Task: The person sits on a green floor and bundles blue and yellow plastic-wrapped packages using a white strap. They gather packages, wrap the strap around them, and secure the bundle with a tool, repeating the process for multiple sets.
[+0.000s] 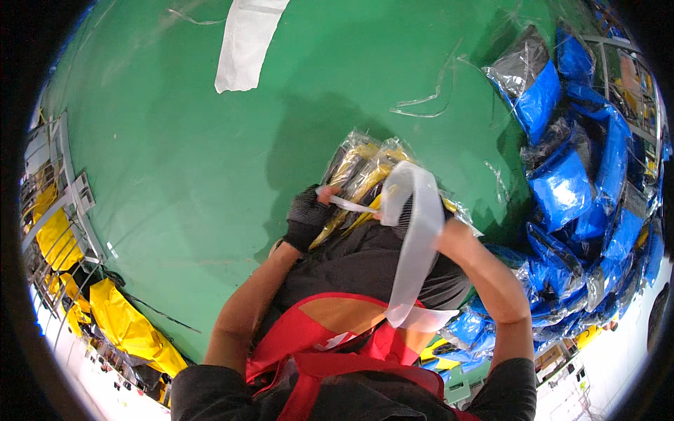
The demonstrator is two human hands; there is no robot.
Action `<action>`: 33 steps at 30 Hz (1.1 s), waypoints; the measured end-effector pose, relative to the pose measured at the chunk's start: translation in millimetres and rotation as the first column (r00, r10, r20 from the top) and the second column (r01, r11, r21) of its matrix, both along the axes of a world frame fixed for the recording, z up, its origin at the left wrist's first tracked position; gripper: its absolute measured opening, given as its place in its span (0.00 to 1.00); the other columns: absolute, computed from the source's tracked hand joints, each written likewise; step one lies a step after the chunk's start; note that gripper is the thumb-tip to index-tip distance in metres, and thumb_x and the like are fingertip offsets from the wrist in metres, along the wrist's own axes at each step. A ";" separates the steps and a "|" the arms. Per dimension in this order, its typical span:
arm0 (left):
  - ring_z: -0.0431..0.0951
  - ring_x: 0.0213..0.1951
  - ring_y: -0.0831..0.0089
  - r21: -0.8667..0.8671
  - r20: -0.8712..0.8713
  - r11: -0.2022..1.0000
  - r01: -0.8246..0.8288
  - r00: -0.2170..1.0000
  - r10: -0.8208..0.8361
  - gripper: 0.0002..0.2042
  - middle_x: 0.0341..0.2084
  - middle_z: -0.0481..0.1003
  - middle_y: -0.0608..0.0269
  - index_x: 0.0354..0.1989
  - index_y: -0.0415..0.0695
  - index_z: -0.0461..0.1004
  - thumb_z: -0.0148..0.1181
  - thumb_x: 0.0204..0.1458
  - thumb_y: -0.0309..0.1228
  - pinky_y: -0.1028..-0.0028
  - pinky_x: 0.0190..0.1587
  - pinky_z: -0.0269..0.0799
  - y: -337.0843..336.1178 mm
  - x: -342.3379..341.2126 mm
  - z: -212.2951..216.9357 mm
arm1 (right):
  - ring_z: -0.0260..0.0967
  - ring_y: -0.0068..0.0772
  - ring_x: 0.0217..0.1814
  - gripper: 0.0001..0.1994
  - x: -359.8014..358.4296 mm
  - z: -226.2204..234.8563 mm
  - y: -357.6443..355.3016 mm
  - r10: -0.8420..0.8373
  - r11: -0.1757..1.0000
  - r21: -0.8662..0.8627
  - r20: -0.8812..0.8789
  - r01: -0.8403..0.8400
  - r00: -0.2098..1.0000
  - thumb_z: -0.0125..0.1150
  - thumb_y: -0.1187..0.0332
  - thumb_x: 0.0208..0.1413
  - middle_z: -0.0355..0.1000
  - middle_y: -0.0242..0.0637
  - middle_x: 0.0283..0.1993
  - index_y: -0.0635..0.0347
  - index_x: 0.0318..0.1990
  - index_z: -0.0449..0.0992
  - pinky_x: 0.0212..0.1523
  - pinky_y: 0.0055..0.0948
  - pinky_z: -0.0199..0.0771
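A bundle of yellow and dark items in clear plastic bags lies just beyond my knees. Both my hands are over its near part. My left hand, in a dark fingerless glove, is closed with thumb and fingertips pinching a translucent white plastic strip. A narrow, twisted stretch of it runs across the bundle to my right hand, also gloved and closed on it. From there the strip widens, loops up over this hand and hangs down towards my lap. The loop hides most of the right fingers.
Blue items in clear bags are heaped along the right, beside a metal rack. A torn white sheet piece and clear plastic scraps lie on the green floor. At left are yellow bags and metal racks.
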State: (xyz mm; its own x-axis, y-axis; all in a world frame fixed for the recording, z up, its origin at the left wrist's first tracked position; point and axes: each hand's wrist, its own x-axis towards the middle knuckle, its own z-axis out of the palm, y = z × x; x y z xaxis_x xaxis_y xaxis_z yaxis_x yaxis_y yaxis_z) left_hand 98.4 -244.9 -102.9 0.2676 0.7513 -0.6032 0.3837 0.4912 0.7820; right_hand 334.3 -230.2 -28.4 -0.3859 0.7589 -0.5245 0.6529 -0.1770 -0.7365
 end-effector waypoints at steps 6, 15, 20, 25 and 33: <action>0.65 0.25 0.76 -0.601 0.567 0.774 -0.201 0.576 0.589 0.21 0.20 0.67 0.66 0.22 0.43 0.66 0.43 0.58 0.47 0.76 0.32 0.61 15.1 21.0 21.4 | 0.64 0.31 0.36 0.21 -16.1 5.5 -1.1 -0.364 0.930 -0.026 -0.214 0.367 0.906 0.65 0.53 0.44 0.66 0.39 0.30 0.63 0.33 0.70 0.39 0.30 0.62; 0.54 0.15 0.76 -0.520 0.488 0.848 -0.100 0.781 0.391 0.20 0.11 0.51 0.70 0.15 0.49 0.53 0.42 0.59 0.43 0.74 0.21 0.52 28.3 13.3 -31.1 | 0.62 0.23 0.31 0.19 -1.3 4.8 -28.8 -0.609 0.761 -0.346 -0.093 0.548 0.788 0.54 0.52 0.55 0.68 0.32 0.29 0.62 0.37 0.73 0.34 0.26 0.66; 0.56 0.14 0.75 -0.530 0.409 0.819 -0.220 0.780 0.474 0.20 0.10 0.53 0.70 0.15 0.50 0.55 0.44 0.58 0.44 0.74 0.19 0.52 23.1 5.9 -59.6 | 0.63 0.25 0.32 0.16 12.5 4.1 1.4 -0.622 0.732 -0.414 -0.079 0.542 0.779 0.52 0.56 0.57 0.68 0.34 0.39 0.60 0.43 0.72 0.34 0.24 0.67; 0.62 0.18 0.79 -0.374 0.280 0.923 -0.088 0.939 0.202 0.17 0.13 0.62 0.69 0.26 0.43 0.69 0.50 0.56 0.45 0.77 0.23 0.59 14.0 8.6 -1.1 | 0.63 0.24 0.31 0.14 -24.0 -18.0 6.3 -0.676 0.737 -0.267 -0.299 0.621 0.674 0.54 0.58 0.56 0.67 0.33 0.41 0.56 0.44 0.72 0.33 0.23 0.67; 0.71 0.32 0.71 -0.560 0.458 0.801 -0.212 0.726 0.512 0.12 0.32 0.71 0.61 0.43 0.40 0.66 0.52 0.53 0.31 0.71 0.36 0.68 -20.1 -14.8 -33.6 | 0.67 0.35 0.29 0.16 -80.3 -28.1 53.2 -0.190 0.972 -0.177 -0.196 0.156 0.962 0.62 0.56 0.46 0.69 0.37 0.24 0.59 0.24 0.70 0.33 0.36 0.66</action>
